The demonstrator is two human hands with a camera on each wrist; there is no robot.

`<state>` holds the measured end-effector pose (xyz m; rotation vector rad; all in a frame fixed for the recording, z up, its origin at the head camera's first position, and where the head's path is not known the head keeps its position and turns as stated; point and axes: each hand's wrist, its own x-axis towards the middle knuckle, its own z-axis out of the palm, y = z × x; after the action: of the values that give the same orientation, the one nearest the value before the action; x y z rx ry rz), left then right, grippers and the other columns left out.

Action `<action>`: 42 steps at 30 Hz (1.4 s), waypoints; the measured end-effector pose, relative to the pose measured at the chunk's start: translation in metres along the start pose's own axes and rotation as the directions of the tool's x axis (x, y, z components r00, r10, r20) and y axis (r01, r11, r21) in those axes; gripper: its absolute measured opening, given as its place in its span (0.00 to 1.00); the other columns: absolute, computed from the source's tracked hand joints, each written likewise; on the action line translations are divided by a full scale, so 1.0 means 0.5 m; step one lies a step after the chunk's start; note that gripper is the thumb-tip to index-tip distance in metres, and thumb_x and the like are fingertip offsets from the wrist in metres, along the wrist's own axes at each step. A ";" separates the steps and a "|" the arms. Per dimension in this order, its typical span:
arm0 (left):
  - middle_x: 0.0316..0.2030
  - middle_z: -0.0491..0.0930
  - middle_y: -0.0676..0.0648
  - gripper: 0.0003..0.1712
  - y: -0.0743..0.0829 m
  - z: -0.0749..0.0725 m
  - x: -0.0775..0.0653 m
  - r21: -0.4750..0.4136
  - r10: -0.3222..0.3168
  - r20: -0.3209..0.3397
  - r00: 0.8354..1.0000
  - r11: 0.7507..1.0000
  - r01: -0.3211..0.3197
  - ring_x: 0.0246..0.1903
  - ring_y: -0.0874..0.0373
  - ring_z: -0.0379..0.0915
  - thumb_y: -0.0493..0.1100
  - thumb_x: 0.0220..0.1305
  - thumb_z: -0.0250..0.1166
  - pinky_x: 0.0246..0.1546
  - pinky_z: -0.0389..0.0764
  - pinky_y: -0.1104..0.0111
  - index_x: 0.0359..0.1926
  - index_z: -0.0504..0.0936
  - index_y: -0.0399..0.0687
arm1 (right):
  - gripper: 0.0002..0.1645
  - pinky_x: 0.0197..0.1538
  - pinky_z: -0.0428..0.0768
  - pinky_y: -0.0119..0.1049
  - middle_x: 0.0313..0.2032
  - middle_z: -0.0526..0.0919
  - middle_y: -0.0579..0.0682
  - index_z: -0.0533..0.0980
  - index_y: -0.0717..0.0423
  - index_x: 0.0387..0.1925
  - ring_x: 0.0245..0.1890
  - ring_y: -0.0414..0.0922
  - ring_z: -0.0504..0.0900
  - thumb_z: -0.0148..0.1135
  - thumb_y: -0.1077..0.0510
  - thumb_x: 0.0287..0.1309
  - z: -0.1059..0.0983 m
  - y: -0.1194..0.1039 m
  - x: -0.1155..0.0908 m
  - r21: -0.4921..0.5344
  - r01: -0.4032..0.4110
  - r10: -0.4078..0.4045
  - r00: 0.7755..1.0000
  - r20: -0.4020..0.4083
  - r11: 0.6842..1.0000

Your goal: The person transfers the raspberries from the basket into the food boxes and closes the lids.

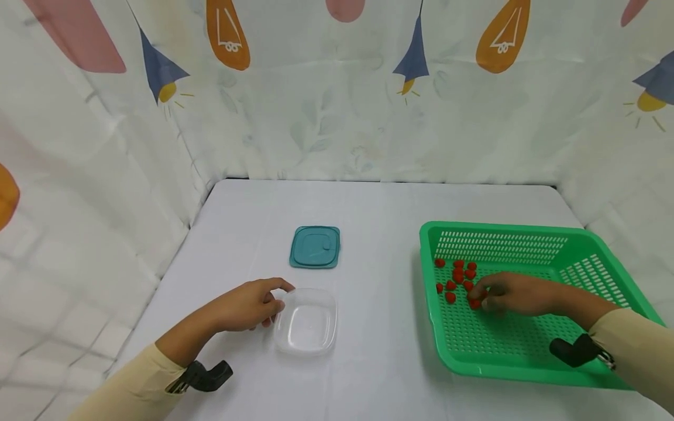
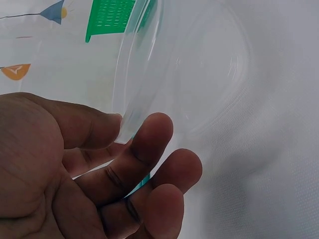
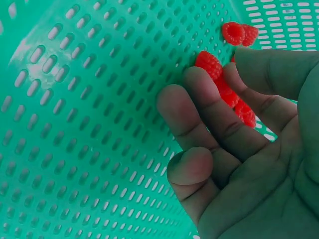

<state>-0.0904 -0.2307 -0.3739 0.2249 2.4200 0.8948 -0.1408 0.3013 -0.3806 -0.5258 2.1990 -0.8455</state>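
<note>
My left hand (image 1: 250, 305) pinches the rim of a clear plastic container (image 1: 306, 327) at its left side. In the left wrist view, thumb and a finger meet on the container's edge (image 2: 130, 112), while the other fingers curl loosely below. Inside a green plastic basket (image 1: 495, 365), my right hand (image 1: 513, 294) reaches down among red raspberries (image 1: 458, 275). Its fingers are loosely bent in the right wrist view, with several raspberries (image 3: 209, 64) beside and behind them. No raspberry is plainly held, though the fingertips partly hide some.
A teal square lid (image 1: 315, 247) lies flat on the white table (image 1: 379, 263), beyond the container. Perforated walls of the basket rise around the right hand. Printed white cloth (image 1: 337, 117) hangs behind the table and at both sides.
</note>
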 end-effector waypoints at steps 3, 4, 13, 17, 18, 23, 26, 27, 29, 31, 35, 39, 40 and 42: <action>0.25 0.80 0.47 0.21 -0.001 0.001 0.001 -0.006 -0.003 0.002 1.000 1.000 0.003 0.20 0.54 0.72 0.41 0.74 0.61 0.23 0.78 0.61 0.65 0.75 0.50 | 0.17 0.38 0.80 0.44 0.47 0.83 0.52 0.77 0.64 0.57 0.36 0.49 0.80 0.59 0.63 0.70 0.001 0.002 0.002 0.005 0.012 -0.012 1.000 0.007 1.000; 0.25 0.80 0.47 0.21 -0.002 0.001 0.001 -0.006 -0.004 0.003 1.000 1.000 0.004 0.20 0.54 0.73 0.41 0.74 0.62 0.23 0.78 0.61 0.65 0.75 0.50 | 0.17 0.38 0.80 0.43 0.47 0.83 0.52 0.77 0.64 0.57 0.35 0.49 0.80 0.59 0.63 0.70 0.001 0.003 0.002 0.005 0.013 -0.013 1.000 0.009 1.000; 0.24 0.80 0.47 0.20 -0.004 0.002 0.003 0.001 -0.010 -0.004 1.000 1.000 0.010 0.19 0.55 0.72 0.41 0.74 0.61 0.22 0.78 0.62 0.65 0.76 0.50 | 0.20 0.37 0.79 0.40 0.45 0.82 0.50 0.77 0.64 0.59 0.33 0.47 0.81 0.61 0.60 0.70 0.003 0.000 0.013 -0.036 0.021 -0.020 0.999 0.031 0.999; 0.24 0.80 0.48 0.20 -0.005 0.001 0.006 0.001 -0.016 -0.003 1.000 1.000 0.016 0.19 0.55 0.72 0.41 0.74 0.61 0.23 0.78 0.62 0.64 0.76 0.50 | 0.19 0.36 0.80 0.40 0.46 0.83 0.50 0.78 0.64 0.58 0.32 0.47 0.81 0.61 0.60 0.70 0.005 0.001 0.018 -0.043 0.033 -0.032 0.999 0.033 0.999; 0.24 0.80 0.48 0.20 -0.005 0.002 0.007 0.002 -0.018 -0.003 1.000 1.000 0.018 0.19 0.56 0.72 0.41 0.74 0.61 0.23 0.78 0.62 0.64 0.76 0.50 | 0.18 0.36 0.80 0.39 0.46 0.83 0.50 0.78 0.64 0.57 0.32 0.46 0.82 0.62 0.60 0.70 0.005 0.002 0.020 -0.045 0.037 -0.036 0.999 0.031 0.998; 0.24 0.80 0.48 0.20 -0.006 0.001 0.007 0.003 -0.009 -0.005 1.000 1.000 0.009 0.19 0.55 0.72 0.41 0.73 0.61 0.22 0.78 0.61 0.64 0.76 0.49 | 0.14 0.34 0.81 0.38 0.40 0.85 0.48 0.81 0.63 0.52 0.29 0.45 0.83 0.64 0.62 0.67 0.008 0.005 0.028 -0.047 0.051 -0.051 0.999 0.005 0.998; 0.24 0.80 0.48 0.20 -0.007 0.002 0.006 0.001 -0.003 -0.007 1.000 1.000 0.003 0.19 0.56 0.72 0.41 0.74 0.61 0.22 0.79 0.61 0.64 0.76 0.49 | 0.10 0.33 0.81 0.38 0.35 0.85 0.46 0.81 0.61 0.48 0.27 0.45 0.82 0.65 0.63 0.66 0.011 0.005 0.033 -0.051 0.055 -0.055 0.998 -0.012 0.997; 0.24 0.80 0.48 0.20 -0.006 0.002 0.006 0.000 -0.005 -0.009 1.000 1.000 0.005 0.18 0.56 0.72 0.40 0.74 0.61 0.22 0.79 0.61 0.64 0.76 0.49 | 0.09 0.32 0.81 0.38 0.34 0.84 0.46 0.82 0.60 0.47 0.26 0.45 0.82 0.65 0.63 0.66 0.011 0.005 0.034 -0.057 0.058 -0.059 0.998 -0.018 0.997; 0.23 0.80 0.48 0.19 -0.007 0.003 0.006 0.000 0.001 -0.011 1.000 1.000 -0.001 0.18 0.56 0.71 0.40 0.74 0.60 0.22 0.78 0.61 0.64 0.76 0.49 | 0.07 0.32 0.81 0.38 0.32 0.84 0.45 0.82 0.58 0.45 0.25 0.45 0.82 0.65 0.63 0.66 0.013 0.004 0.035 -0.065 0.058 -0.059 0.998 -0.027 0.996; 0.23 0.79 0.48 0.19 -0.007 0.004 0.005 0.002 0.005 -0.013 1.000 1.000 -0.005 0.18 0.56 0.71 0.40 0.74 0.60 0.22 0.78 0.61 0.64 0.76 0.49 | 0.06 0.31 0.81 0.39 0.31 0.83 0.44 0.81 0.57 0.43 0.25 0.45 0.82 0.65 0.63 0.66 0.013 0.003 0.034 -0.071 0.060 -0.063 0.998 -0.032 0.996; 0.22 0.79 0.48 0.19 -0.006 0.004 0.003 0.003 0.002 -0.016 1.000 1.000 -0.001 0.17 0.56 0.71 0.40 0.74 0.61 0.22 0.78 0.61 0.64 0.76 0.49 | 0.05 0.31 0.83 0.41 0.30 0.83 0.47 0.80 0.59 0.44 0.24 0.46 0.83 0.63 0.64 0.67 0.009 0.001 0.033 -0.027 0.074 -0.075 0.996 -0.039 0.997; 0.23 0.79 0.48 0.20 -0.006 0.004 0.001 0.004 -0.001 -0.017 1.000 1.000 0.001 0.18 0.56 0.71 0.41 0.74 0.61 0.22 0.78 0.62 0.64 0.76 0.50 | 0.07 0.32 0.84 0.43 0.31 0.83 0.52 0.78 0.62 0.46 0.24 0.50 0.84 0.59 0.66 0.69 -0.002 -0.009 0.030 0.026 0.070 -0.068 0.996 -0.054 0.997; 0.23 0.79 0.48 0.20 -0.006 0.004 0.000 0.002 -0.002 -0.018 1.000 1.000 0.002 0.18 0.56 0.71 0.41 0.74 0.61 0.22 0.78 0.62 0.64 0.76 0.50 | 0.08 0.33 0.84 0.43 0.32 0.83 0.53 0.78 0.62 0.47 0.25 0.51 0.85 0.58 0.67 0.69 -0.005 -0.014 0.028 0.040 0.065 -0.063 0.996 -0.057 0.997; 0.23 0.79 0.48 0.20 -0.007 0.005 0.000 -0.001 -0.003 -0.019 1.000 1.000 0.003 0.18 0.56 0.71 0.41 0.74 0.61 0.22 0.78 0.61 0.64 0.76 0.50 | 0.09 0.34 0.85 0.45 0.33 0.83 0.55 0.78 0.63 0.48 0.25 0.53 0.85 0.57 0.68 0.69 -0.011 -0.023 0.025 0.057 0.062 -0.059 0.996 -0.061 0.996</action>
<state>-0.0892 -0.2321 -0.3777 0.2131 2.4366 0.9005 -0.1518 0.2881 -0.3756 -0.5473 2.2142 -0.9663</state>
